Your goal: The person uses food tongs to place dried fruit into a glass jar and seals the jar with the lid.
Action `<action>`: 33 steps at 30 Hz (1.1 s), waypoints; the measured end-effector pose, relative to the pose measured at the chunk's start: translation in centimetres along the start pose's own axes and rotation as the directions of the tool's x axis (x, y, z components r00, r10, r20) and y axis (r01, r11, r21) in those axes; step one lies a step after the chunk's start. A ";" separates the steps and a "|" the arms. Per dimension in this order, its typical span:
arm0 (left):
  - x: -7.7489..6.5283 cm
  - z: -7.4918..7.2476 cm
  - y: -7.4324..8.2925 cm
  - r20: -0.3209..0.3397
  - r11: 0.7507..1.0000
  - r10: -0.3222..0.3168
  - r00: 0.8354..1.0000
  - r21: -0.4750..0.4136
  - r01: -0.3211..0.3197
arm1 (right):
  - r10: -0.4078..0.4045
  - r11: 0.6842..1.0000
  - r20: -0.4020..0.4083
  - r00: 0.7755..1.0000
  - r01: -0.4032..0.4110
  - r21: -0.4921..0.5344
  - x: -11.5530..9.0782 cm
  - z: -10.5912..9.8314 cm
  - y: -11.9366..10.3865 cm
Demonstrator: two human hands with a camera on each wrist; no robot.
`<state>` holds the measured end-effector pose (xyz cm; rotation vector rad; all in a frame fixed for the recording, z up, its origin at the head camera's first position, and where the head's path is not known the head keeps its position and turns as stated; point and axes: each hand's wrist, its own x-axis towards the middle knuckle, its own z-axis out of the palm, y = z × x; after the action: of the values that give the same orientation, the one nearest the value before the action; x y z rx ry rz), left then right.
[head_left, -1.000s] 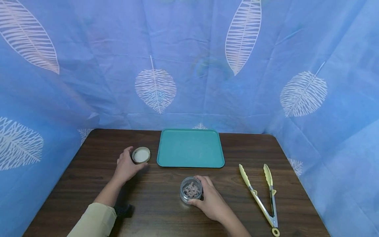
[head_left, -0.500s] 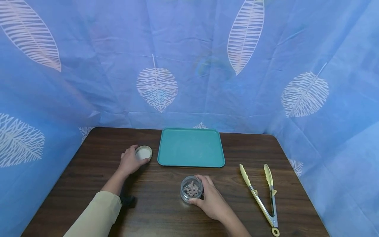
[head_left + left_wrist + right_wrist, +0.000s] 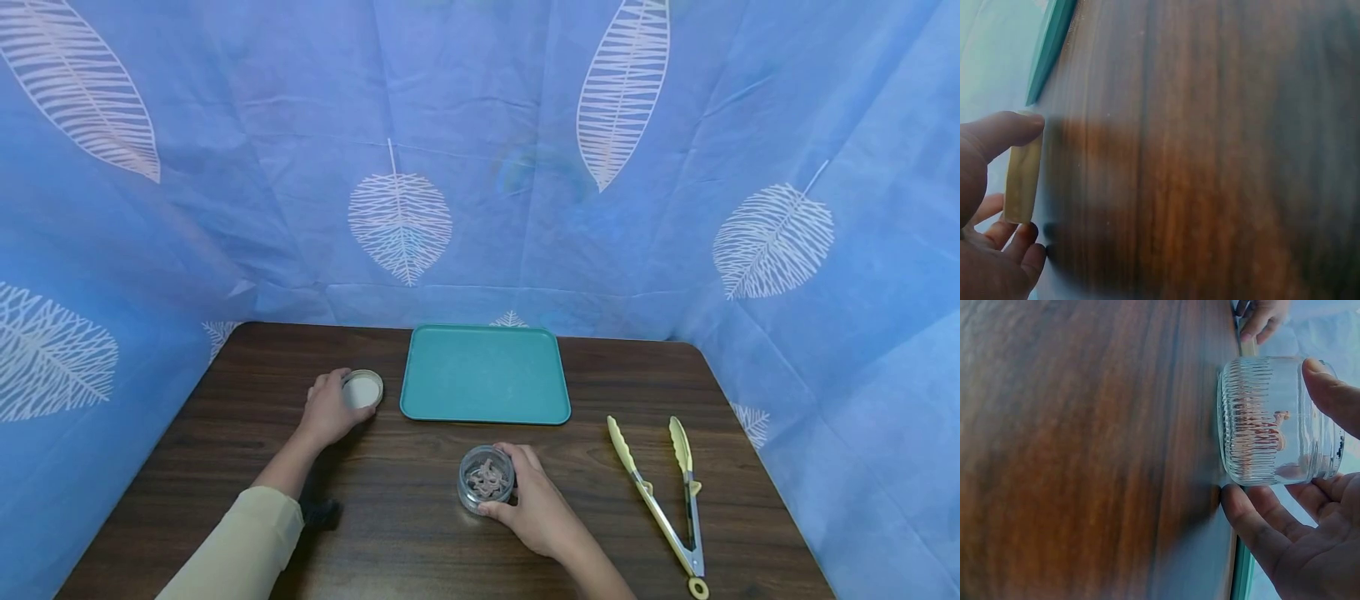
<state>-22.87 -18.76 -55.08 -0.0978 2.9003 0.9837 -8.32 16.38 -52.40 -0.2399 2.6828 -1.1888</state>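
My left hand (image 3: 328, 414) is around the round jar lid (image 3: 363, 390) on the left of the table, its white inner side facing up. The left wrist view has the lid's pale rim (image 3: 1023, 181) between my thumb on one side and my fingertips on the other. My right hand (image 3: 538, 510) holds a clear glass jar (image 3: 468, 492) upright on the table, thumb and fingers on opposite sides. Ribbed glass (image 3: 1250, 425) covers the jar's lower part in the right wrist view. The jar is uncovered, and several small pinkish-brown twisted pieces (image 3: 486, 479) lie inside it.
A teal rectangular tray (image 3: 486, 375) lies at the back middle of the dark wooden table (image 3: 405, 533). Spread tongs (image 3: 667, 525) with pale yellow tips lie on the right. Blue cloth (image 3: 480, 150) with white leaf prints hangs behind and at both sides.
My left hand has moved slightly right and away from me, its thumb and fingers closing in around the lid. My right hand and the jar have stayed in place.
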 end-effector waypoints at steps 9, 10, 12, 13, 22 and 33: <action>-1.2 -0.1 -0.2 -0.004 0.996 0.031 1.000 -0.081 -0.031 | 0.002 1.000 0.001 1.000 -0.002 0.001 0.0 -0.1 -0.1; -1.3 -0.1 -0.2 -0.006 0.996 0.041 0.999 -0.084 -0.041 | 0.003 1.000 0.001 1.000 -0.003 0.000 0.1 -0.1 0.0; -1.7 0.0 -0.1 -0.008 0.994 0.056 0.998 -0.091 -0.056 | 0.006 1.000 0.000 1.000 -0.006 -0.001 0.1 -0.1 0.0; -1.9 -0.1 0.0 -0.009 0.994 0.064 0.998 -0.091 -0.064 | 0.006 1.000 -0.001 1.000 -0.006 -0.004 0.1 0.0 0.0; -4.4 -0.1 0.5 -0.021 0.989 0.096 0.995 -0.109 -0.097 | 0.014 1.000 0.004 1.000 -0.014 -0.013 0.0 0.1 0.0; -7.6 0.3 1.5 -0.048 0.981 0.148 0.988 -0.116 -0.153 | 0.013 1.000 0.001 1.000 -0.013 -0.003 0.0 0.2 0.0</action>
<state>-15.39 -17.10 -53.67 0.0986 2.9181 1.1919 -8.31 16.26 -52.52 -0.2231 2.6809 -1.1804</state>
